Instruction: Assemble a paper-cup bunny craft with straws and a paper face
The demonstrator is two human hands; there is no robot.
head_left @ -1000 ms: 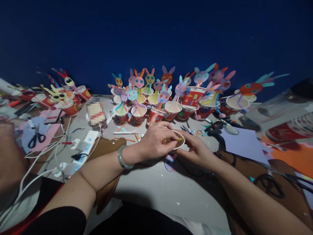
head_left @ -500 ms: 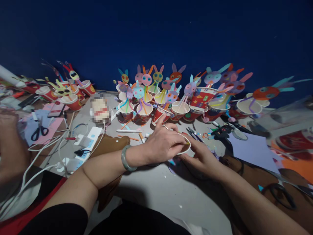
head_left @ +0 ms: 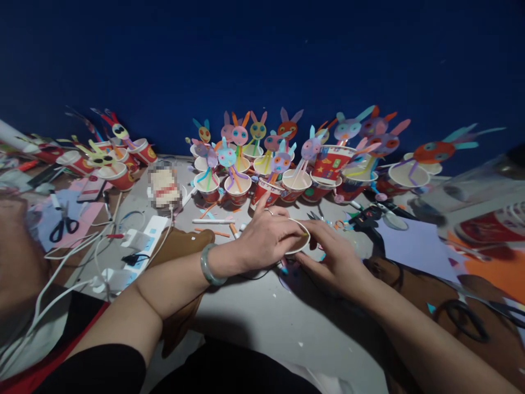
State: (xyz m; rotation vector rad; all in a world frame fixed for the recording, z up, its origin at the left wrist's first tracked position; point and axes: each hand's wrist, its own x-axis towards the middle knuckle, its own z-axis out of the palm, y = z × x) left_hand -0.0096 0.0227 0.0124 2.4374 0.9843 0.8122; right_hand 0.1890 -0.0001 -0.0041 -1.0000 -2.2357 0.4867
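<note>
A paper cup (head_left: 298,247) lies tipped between my hands, its white rim turned to the right. My left hand (head_left: 266,238), with a ring and a bracelet, reaches over it; its fingers go inside the mouth and grip the wall. At the opposite side my right hand (head_left: 334,253) curls thumb and fingers around the rim. Most of the cup's outside is hidden by my hands. Below it dangles a small blue and purple paper bit (head_left: 284,270). Just behind stand decorated red cups (head_left: 262,192) with paper rabbit faces (head_left: 227,156) on coloured stems.
A power strip (head_left: 151,241) with plugs and white cables lies left, beside a brown cloth (head_left: 180,254). Further left are black scissors (head_left: 64,225) and another person's arm (head_left: 18,246). Purple paper (head_left: 414,246) and more black-handled scissors (head_left: 467,322) lie right. A blue wall (head_left: 262,60) rises behind.
The cup has turned slightly between my hands, so its mouth opens more towards me. My right fingers have shifted along the rim. The whole view has moved slightly.
</note>
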